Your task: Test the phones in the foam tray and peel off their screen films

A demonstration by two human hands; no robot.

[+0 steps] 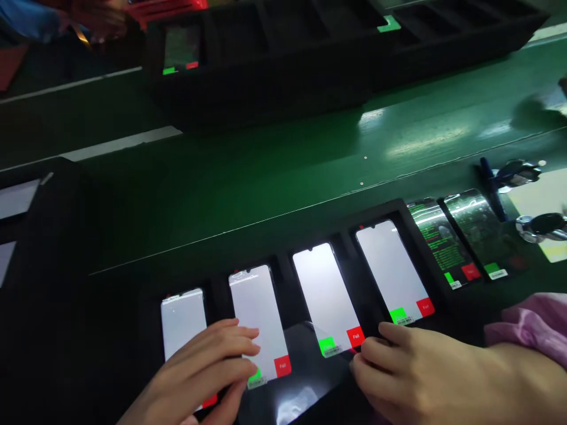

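Observation:
Several phones with bright white screens lie side by side in a black tray (345,236) near me, each showing a green and a red button at its lower end. My left hand (208,369) rests over the two leftmost phones, its fingers stretched flat across the second phone (257,313) near its green button. My right hand (411,369) lies with curled fingers at the lower ends of the third phone (325,298) and fourth phone (392,271), fingertips beside the red button. Neither hand holds anything I can see.
Two more phones (460,242) with dark green-text screens lie to the right, beside a blue pen (491,186) and metal rings. A green conveyor belt (283,171) runs behind, carrying a long black tray (310,53). Another person's sleeve (31,20) shows at top left.

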